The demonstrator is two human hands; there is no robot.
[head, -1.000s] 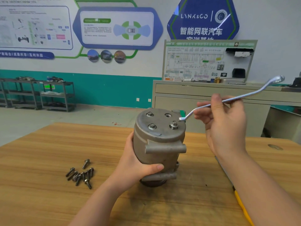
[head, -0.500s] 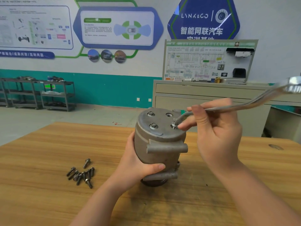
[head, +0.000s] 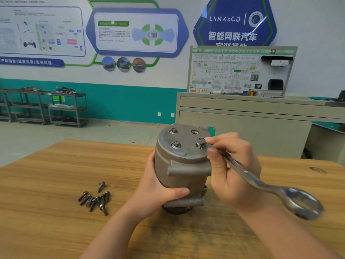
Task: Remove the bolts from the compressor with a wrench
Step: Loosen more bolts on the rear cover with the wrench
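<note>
Left hand (head: 158,187) grips compressor (head: 183,165) upright on wooden table (head: 56,174). Right hand (head: 233,169) wraps ring wrench (head: 261,186), fingertips pinching loosened bolt (head: 200,145). Next: lift it out; 2 bolts left.

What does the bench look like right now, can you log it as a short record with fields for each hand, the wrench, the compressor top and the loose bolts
left hand: left hand wraps the side of the compressor, standing upright on the wooden table
right hand: right hand holds the wrench, fingertips at the near-right bolt
wrench: one end at that bolt, free ring end points toward the camera, blurred
compressor top: two bolts on the left seated, far-right hole empty
loose bolts: pile of loose bolts on the table, left of the compressor
</note>
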